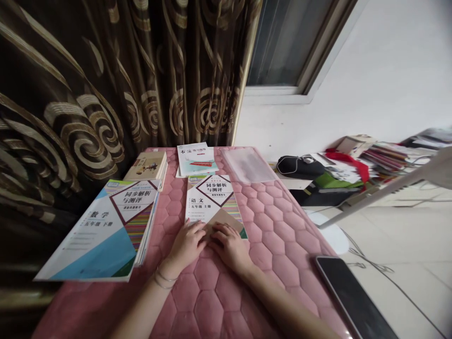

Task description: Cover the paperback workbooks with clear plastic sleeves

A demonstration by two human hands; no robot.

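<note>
A sheet of brown kraft paper (224,222) lies at an angle across the lower edge of a Chinese-language workbook (212,197), covering only that corner, while the rest of the cover shows. The right hand (229,247) rests on the paper, palm down, and the left hand (187,245) sits just beside it at the paper's left edge, the two close together; whether they pinch the sheet, I cannot tell. Both lie on a pink quilted mat (275,235). Left of the left hand is a maths workbook (102,226); ahead are a thick book (148,165), a calligraphy booklet (196,160) and a translucent plastic sleeve (247,165). Right of the right hand lies a dark-screened tablet (353,296).
</note>
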